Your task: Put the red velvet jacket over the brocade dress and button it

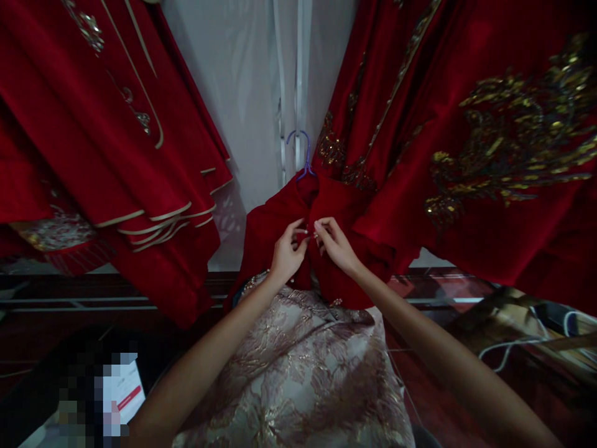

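Observation:
A red jacket [268, 227] hangs open at the neck from a purple hanger [306, 152] in front of me. At its front opening my left hand [286, 254] is closed in a pinch on the left edge of the jacket. Close beside it, my right hand [339, 247] pinches the opposite edge, thumb against fingers. Something tiny and pale shows between the fingertips, too small to make out. Below the hands, a silvery-pink brocade cloth [298, 367] with a floral pattern spreads toward me, beaded along its upper edge.
Red garments with pale piping [153, 168] hang at left. Red garments with gold sequin embroidery [508, 137] hang at right, overlapping the jacket. A lit phone screen [128, 389] shows at lower left. White cables [508, 345] lie at right above the dark red floor.

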Demonstrator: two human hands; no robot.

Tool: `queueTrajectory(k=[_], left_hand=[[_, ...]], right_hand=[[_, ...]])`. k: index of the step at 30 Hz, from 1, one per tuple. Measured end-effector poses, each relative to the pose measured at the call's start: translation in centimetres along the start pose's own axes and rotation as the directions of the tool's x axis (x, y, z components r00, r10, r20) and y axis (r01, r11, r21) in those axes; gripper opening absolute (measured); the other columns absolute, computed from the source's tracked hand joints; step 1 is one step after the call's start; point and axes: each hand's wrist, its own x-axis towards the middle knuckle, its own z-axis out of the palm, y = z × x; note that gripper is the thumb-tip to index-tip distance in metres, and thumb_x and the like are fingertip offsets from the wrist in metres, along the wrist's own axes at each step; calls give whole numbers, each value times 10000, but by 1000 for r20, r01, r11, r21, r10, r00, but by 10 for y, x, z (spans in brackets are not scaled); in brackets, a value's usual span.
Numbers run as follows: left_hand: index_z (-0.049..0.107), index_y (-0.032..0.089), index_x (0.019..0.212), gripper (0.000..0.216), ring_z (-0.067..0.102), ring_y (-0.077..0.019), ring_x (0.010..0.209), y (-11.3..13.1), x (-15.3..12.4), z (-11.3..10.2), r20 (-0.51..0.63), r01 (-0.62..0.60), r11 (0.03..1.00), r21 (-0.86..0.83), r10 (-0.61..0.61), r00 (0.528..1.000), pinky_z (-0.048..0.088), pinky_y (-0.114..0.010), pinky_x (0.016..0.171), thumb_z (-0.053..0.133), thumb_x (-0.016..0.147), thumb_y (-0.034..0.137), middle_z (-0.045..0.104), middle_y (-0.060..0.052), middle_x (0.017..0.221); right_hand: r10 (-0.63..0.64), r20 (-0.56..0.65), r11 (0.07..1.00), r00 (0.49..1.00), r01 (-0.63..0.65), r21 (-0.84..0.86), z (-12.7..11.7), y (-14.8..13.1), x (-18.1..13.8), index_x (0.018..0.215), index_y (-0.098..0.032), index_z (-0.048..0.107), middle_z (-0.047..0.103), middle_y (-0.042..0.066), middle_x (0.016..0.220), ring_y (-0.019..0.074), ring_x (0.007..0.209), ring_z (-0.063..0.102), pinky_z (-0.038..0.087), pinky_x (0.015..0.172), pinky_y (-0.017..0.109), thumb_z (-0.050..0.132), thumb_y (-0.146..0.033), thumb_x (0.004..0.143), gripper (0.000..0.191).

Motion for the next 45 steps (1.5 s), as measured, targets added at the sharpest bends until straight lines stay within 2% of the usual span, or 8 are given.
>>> queueTrajectory(k=[4, 7, 12, 16, 21, 28, 40, 45], left_hand=[[536, 153, 966, 249, 631, -130, 863, -4, -5, -2, -119, 63, 991, -117, -77, 990, 494, -262, 803, 622, 735, 192, 649, -72, 945], [558, 152, 887, 178, 638, -124, 790, -5, -5, -9, -58, 75, 996, -43, -77, 995, 499, -243, 750, 625, 729, 199, 663, -49, 860], [580, 184, 893, 127, 636, -112, 768, 3, -4, -18, 74, -56, 977, 207, 41, 996, 487, -217, 713, 558, 769, 168, 667, -17, 884], [570, 195, 918, 156, 639, -117, 804, 13, -4, -22, 160, -133, 947, 294, 89, 983, 494, -228, 750, 526, 777, 143, 662, -12, 906], [566, 184, 913, 133, 640, -112, 723, 24, -6, -22, 206, -168, 931, 325, 103, 973, 512, -223, 698, 540, 783, 189, 667, -14, 828], [580, 184, 850, 93, 639, -129, 720, 25, 0, -19, 208, -176, 914, 367, 104, 973, 512, -239, 683, 548, 787, 244, 667, -19, 803], [600, 193, 767, 69, 578, -110, 581, 31, 3, -22, 306, -238, 852, 466, 97, 947, 440, -207, 575, 558, 757, 247, 633, 2, 662], [579, 198, 753, 78, 581, -118, 641, 30, 4, -19, 318, -242, 866, 438, 103, 943, 443, -212, 611, 546, 785, 260, 626, -1, 702]], right_hand=[[6, 35, 998, 999, -8, 55, 0, 8, -10, 976, -214, 478, 488, -1, 863, 86, 642, 508, 457, 443, 177, 521, -468, 810, 307], [0, 44, 999, 999, -2, 39, -1, 11, -13, 1005, -214, 492, 502, 8, 884, 88, 670, 519, 485, 462, 174, 532, -456, 804, 317], [-35, 25, 999, 999, 35, -14, 0, 7, -14, 1014, -214, 496, 519, 10, 892, 93, 681, 539, 497, 468, 176, 543, -433, 808, 304], [-78, -13, 989, 997, 75, -129, 1, 4, -15, 1005, -206, 503, 559, 23, 884, 107, 680, 568, 493, 472, 188, 527, -410, 829, 271], [-150, -66, 961, 986, 130, -243, 1, -2, -18, 945, -186, 557, 640, 56, 918, 139, 735, 626, 513, 548, 216, 547, -381, 828, 228], [-118, -52, 974, 992, 106, -199, -6, -5, -21, 1021, -178, 640, 679, 65, 996, 170, 820, 664, 552, 741, 300, 595, -378, 797, 304], [-68, -25, 988, 997, 64, -142, -11, 1, -19, 1008, -185, 657, 696, 61, 947, 202, 812, 673, 561, 741, 350, 656, -376, 733, 335], [-41, 27, 988, 999, 44, -149, -11, 0, -15, 1069, -183, 629, 680, 63, 962, 185, 856, 654, 540, 789, 350, 596, -307, 778, 318]])
